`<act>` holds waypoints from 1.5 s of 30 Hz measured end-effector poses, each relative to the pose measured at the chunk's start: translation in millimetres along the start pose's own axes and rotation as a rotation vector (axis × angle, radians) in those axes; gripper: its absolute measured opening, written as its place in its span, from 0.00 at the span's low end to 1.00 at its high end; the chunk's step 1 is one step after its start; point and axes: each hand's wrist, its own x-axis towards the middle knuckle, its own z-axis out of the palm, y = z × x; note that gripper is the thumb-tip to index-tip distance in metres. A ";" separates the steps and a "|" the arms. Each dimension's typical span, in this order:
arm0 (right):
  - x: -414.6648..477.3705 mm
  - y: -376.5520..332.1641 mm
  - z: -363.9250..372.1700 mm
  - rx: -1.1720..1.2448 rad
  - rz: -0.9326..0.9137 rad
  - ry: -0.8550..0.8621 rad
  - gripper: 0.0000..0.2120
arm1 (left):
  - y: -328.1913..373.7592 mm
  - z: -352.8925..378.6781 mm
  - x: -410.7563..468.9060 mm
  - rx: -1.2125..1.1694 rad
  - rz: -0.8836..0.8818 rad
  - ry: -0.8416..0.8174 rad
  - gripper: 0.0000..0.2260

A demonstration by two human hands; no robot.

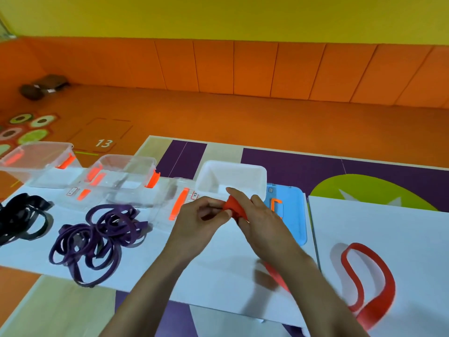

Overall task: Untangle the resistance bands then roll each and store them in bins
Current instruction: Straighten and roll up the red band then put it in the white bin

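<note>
Pinched by left hand [199, 215] and right hand [260, 215] before white bin [233, 164]: red band [230, 205], likely soft, springy; clamp coil's sides.

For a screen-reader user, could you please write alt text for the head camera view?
The left hand and right hand grip a partly rolled red band; its loose loop trails right. Tangled purple bands and black bands lie left, by clear bins.

Bright, even light, probably from overhead. Soft shadows beside red band [374, 312]. Slight motion smear centrally; wide-angle bowing at edges.
</note>
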 end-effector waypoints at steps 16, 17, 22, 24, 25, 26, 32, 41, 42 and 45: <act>-4.5 1.9 -21.2 0.247 -0.066 -0.082 0.33 | 2.5 8.6 1.3 -0.168 0.054 -0.098 0.14; -4.7 0.5 -19.3 0.231 -0.058 -0.004 0.33 | 2.7 13.2 1.0 -0.210 0.031 -0.065 0.16; -2.3 -10.7 -2.2 0.179 0.077 0.236 0.27 | 5.2 30.1 -4.9 -0.446 -0.114 -0.002 0.17; -0.8 -14.6 2.4 0.206 0.111 0.252 0.27 | 3.1 33.0 -6.2 -0.470 -0.144 -0.003 0.14; -1.1 -16.0 3.8 0.243 0.116 0.232 0.28 | 1.2 32.8 -6.4 -0.460 -0.156 -0.013 0.15; -2.2 -16.5 3.9 0.296 0.112 0.190 0.30 | -0.5 31.0 -6.5 -0.440 -0.163 -0.039 0.16; -3.0 -1.5 -10.8 0.164 -0.085 -0.166 0.42 | -4.1 -4.2 3.3 -0.180 -0.074 -0.338 0.15; 2.8 1.9 -10.2 0.192 -0.082 -0.033 0.44 | 2.2 2.6 3.3 -0.070 0.130 -0.158 0.11; 4.3 2.5 -10.8 0.239 -0.045 0.007 0.43 | 1.5 5.9 3.6 -0.099 0.128 -0.115 0.11; 6.2 0.2 -5.6 0.269 0.005 0.082 0.36 | 2.2 20.3 2.4 -0.176 0.074 0.035 0.09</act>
